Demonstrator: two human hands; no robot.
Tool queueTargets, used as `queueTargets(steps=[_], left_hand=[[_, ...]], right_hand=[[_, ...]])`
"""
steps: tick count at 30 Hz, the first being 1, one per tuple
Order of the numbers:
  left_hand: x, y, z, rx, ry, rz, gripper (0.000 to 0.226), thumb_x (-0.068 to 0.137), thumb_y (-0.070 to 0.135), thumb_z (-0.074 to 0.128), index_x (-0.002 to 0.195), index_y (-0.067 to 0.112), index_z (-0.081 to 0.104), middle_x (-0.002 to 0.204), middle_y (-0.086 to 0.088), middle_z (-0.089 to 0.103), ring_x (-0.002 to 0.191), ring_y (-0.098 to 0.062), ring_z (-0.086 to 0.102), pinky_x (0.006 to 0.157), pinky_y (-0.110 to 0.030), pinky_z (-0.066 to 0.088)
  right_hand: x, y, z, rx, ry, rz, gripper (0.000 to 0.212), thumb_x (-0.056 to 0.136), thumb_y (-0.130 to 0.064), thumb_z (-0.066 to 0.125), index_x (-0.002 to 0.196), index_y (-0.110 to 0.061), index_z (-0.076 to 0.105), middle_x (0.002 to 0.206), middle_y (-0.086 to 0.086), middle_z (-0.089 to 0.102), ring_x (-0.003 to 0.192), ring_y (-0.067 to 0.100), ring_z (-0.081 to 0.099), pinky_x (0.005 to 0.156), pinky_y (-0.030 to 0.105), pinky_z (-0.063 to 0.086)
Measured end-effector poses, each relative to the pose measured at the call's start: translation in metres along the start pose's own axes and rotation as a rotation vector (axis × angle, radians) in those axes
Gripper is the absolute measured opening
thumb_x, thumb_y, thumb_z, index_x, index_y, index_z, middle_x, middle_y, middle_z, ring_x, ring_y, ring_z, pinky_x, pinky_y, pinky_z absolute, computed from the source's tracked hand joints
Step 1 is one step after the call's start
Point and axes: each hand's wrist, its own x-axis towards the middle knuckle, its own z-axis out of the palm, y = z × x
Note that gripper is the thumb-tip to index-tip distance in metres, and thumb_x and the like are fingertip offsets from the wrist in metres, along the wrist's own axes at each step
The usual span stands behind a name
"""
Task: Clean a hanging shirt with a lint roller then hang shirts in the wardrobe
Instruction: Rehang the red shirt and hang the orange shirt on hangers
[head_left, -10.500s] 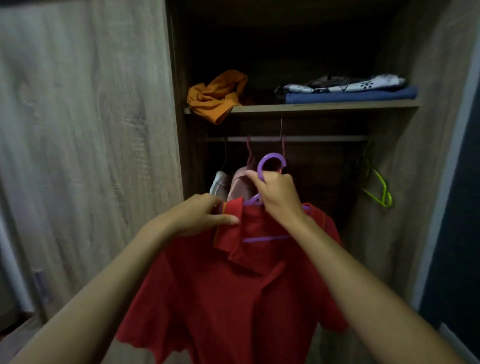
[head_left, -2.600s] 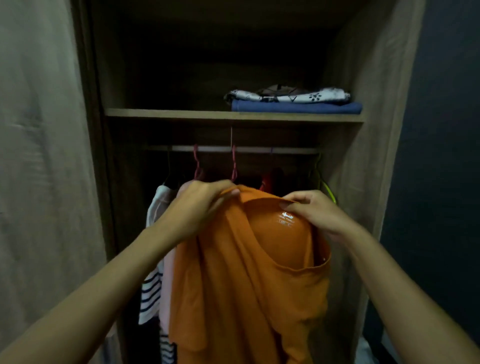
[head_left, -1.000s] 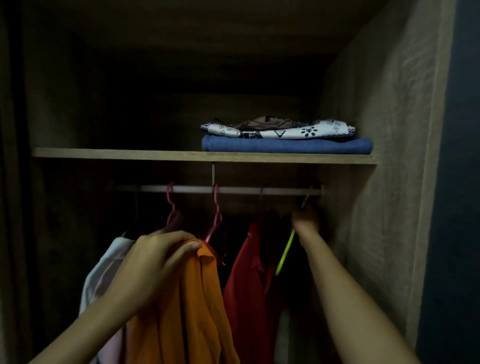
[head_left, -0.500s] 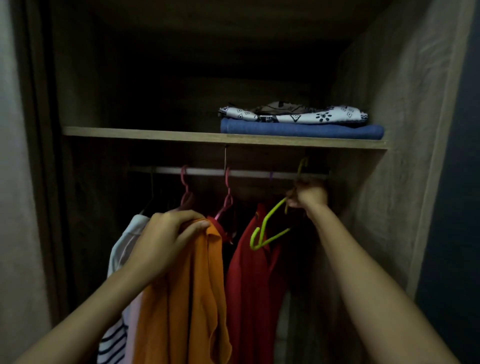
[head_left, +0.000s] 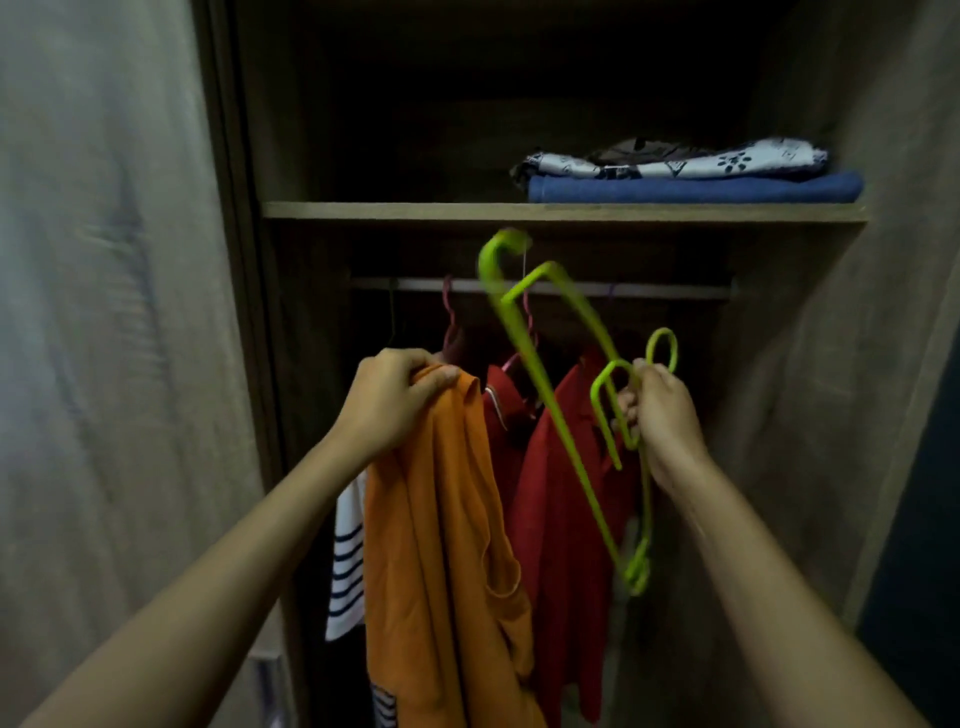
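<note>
My left hand (head_left: 395, 400) grips the top of an orange shirt (head_left: 441, 545), which hangs down limp in front of the open wardrobe. My right hand (head_left: 660, 415) holds a lime-green plastic hanger (head_left: 561, 405), tilted with its hook up near the shelf edge and off the rail. A red shirt (head_left: 566, 509) hangs on the rail (head_left: 649, 291) behind the hanger. No lint roller is in view.
A striped white shirt (head_left: 345, 561) hangs at the left behind the orange one. Pink hanger hooks (head_left: 449, 312) sit on the rail. Folded blue and patterned clothes (head_left: 691, 174) lie on the shelf (head_left: 415, 210). A wardrobe door (head_left: 104, 312) stands at left.
My right hand has lifted the green hanger off the rail and brought it down and toward me. My left hand still holds the orange shirt.
</note>
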Motion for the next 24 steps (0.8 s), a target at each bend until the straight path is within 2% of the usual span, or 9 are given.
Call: queueTargets(steps=[3,6,9,12,13,17,19,21,24], left_hand=[[-0.007,-0.002,-0.004,0.004,-0.045,-0.047,0.022,0.09,0.036,0.061,0.088,0.017,0.073,0.081,0.004,0.07,0.074,-0.002,0.063,0.066,-0.02,0.05],[-0.015,0.002,-0.007,0.025,-0.082,0.002,0.02,0.09,0.033,0.062,0.087,0.018,0.073,0.079,0.007,0.068,0.071,0.002,0.061,0.061,-0.008,0.045],[-0.023,0.004,-0.012,-0.004,-0.116,0.028,0.019,0.092,0.032,0.058,0.094,0.019,0.072,0.083,0.012,0.065,0.076,0.005,0.06,0.068,-0.005,0.046],[-0.029,0.004,-0.019,-0.036,-0.139,0.044,0.022,0.094,0.034,0.054,0.1,0.024,0.072,0.093,0.01,0.069,0.085,0.004,0.062,0.071,-0.008,0.049],[-0.031,0.004,-0.022,-0.046,-0.143,0.048,0.022,0.094,0.035,0.053,0.101,0.025,0.071,0.094,0.01,0.069,0.087,0.005,0.062,0.072,-0.009,0.049],[-0.038,0.007,-0.033,-0.112,-0.175,0.052,0.025,0.095,0.041,0.049,0.104,0.03,0.069,0.099,0.012,0.068,0.091,0.003,0.063,0.08,-0.02,0.053],[-0.041,0.012,-0.037,-0.181,-0.187,0.045,0.027,0.095,0.041,0.049,0.104,0.027,0.07,0.099,0.01,0.069,0.092,-0.002,0.065,0.084,-0.03,0.055],[-0.044,0.017,-0.041,-0.261,-0.193,0.028,0.026,0.095,0.038,0.05,0.104,0.025,0.071,0.098,0.008,0.071,0.092,-0.006,0.067,0.086,-0.033,0.055],[-0.047,0.019,-0.046,-0.323,-0.175,0.009,0.027,0.093,0.038,0.051,0.104,0.024,0.071,0.099,0.006,0.071,0.093,-0.007,0.067,0.085,-0.031,0.054]], right_hand=[[-0.025,-0.023,0.014,0.639,0.018,0.2,0.03,0.102,-0.022,0.035,0.074,-0.019,0.045,0.041,-0.007,0.049,0.035,0.006,0.049,0.043,0.02,0.042],[-0.043,-0.036,0.031,0.964,0.042,0.238,0.035,0.103,-0.024,0.034,0.069,-0.02,0.041,0.041,-0.008,0.046,0.037,0.008,0.049,0.049,0.021,0.043],[-0.056,-0.042,0.045,0.984,0.152,0.134,0.03,0.103,-0.028,0.034,0.075,-0.02,0.041,0.043,-0.01,0.048,0.039,0.006,0.051,0.048,0.018,0.046],[-0.064,-0.037,0.053,0.898,0.273,0.045,0.014,0.103,-0.03,0.035,0.101,-0.018,0.044,0.046,-0.011,0.052,0.045,0.006,0.053,0.053,0.023,0.049],[-0.068,-0.034,0.055,0.848,0.295,0.023,0.015,0.103,-0.03,0.035,0.103,-0.019,0.044,0.048,-0.011,0.054,0.046,0.006,0.055,0.052,0.022,0.049],[-0.081,-0.014,0.067,0.666,0.333,-0.049,0.025,0.104,-0.032,0.033,0.083,-0.027,0.046,0.052,-0.007,0.057,0.052,0.014,0.056,0.061,0.033,0.046],[-0.086,-0.001,0.075,0.634,0.314,0.005,0.025,0.104,-0.033,0.032,0.082,-0.026,0.045,0.053,-0.007,0.057,0.056,0.018,0.056,0.064,0.037,0.045],[-0.098,0.014,0.085,0.619,0.275,0.066,0.021,0.104,-0.033,0.033,0.088,-0.027,0.046,0.054,-0.006,0.058,0.057,0.02,0.057,0.059,0.033,0.045],[-0.11,0.021,0.091,0.736,0.261,0.231,0.013,0.104,-0.029,0.034,0.114,-0.024,0.041,0.06,0.0,0.056,0.047,0.009,0.06,0.056,0.03,0.045]])
